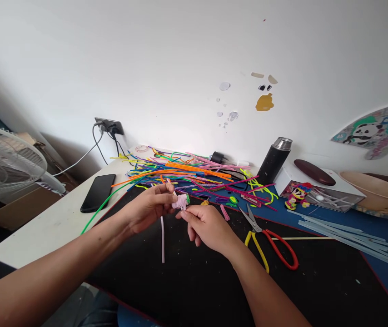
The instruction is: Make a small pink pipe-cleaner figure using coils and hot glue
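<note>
My left hand (153, 203) is closed in a pinch on a small bundle of wound lilac pipe cleaner (179, 201) with a bit of green at its right end. My right hand (207, 223) meets it from the right, thumb and finger pressed together on a short lilac strand at the bundle's lower side. From beneath my left hand a longer lilac pipe cleaner length (163, 243) hangs down over the black mat (166, 290). To the right of my right hand lie scissors (257, 227) with one red and one yellow handle, blades apart.
Behind my hands spreads a pile of coloured pipe cleaners (180, 170). A black phone (97, 193) lies at left, near a white fan (6, 154). At right are a dark flask (274, 161), a white box (316, 181), a small colourful figure (298, 196) and pale glue sticks (347, 238).
</note>
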A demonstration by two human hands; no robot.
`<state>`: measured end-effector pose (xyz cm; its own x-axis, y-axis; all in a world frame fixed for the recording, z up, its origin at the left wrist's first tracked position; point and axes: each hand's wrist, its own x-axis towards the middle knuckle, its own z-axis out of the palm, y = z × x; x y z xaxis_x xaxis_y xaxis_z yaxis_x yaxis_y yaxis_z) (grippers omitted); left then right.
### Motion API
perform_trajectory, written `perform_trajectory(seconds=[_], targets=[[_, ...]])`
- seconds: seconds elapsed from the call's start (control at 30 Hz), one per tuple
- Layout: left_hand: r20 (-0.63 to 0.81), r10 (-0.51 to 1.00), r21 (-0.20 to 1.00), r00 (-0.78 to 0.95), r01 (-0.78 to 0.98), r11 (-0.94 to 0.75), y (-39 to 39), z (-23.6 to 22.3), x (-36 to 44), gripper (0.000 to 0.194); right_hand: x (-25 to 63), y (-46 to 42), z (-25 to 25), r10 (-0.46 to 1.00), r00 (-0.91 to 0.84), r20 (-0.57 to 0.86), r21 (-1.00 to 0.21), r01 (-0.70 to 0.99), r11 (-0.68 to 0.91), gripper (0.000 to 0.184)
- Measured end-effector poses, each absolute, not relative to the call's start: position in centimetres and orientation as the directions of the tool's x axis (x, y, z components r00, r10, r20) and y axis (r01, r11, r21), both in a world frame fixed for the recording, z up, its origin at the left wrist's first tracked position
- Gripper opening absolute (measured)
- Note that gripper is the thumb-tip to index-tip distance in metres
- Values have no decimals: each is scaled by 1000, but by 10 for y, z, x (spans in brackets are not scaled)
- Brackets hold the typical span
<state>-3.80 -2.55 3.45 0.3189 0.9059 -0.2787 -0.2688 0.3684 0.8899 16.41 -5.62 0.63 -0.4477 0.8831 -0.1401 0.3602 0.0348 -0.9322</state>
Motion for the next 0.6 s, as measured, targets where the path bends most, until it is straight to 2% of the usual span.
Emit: perform_trajectory(seconds=[0.13, 0.23, 0.4, 0.6], targets=[[-297, 822, 890, 487, -171, 423, -28, 43, -46, 38, 167, -56, 7, 821, -541, -182, -944, 331, 8, 38], [-299, 764, 916, 571, -52, 397, -30, 49, -53, 39, 168, -57, 9, 791, -582, -188, -940, 340, 28, 38], [-307, 659, 951, 687, 201, 233, -33, 63, -59, 35, 167, -59, 8, 745, -634, -208, -929, 367, 53, 28], [-390, 554, 903, 736, 423, 73, -33, 74, -61, 32, 166, -61, 9, 731, -647, -216, -905, 413, 98, 25]])
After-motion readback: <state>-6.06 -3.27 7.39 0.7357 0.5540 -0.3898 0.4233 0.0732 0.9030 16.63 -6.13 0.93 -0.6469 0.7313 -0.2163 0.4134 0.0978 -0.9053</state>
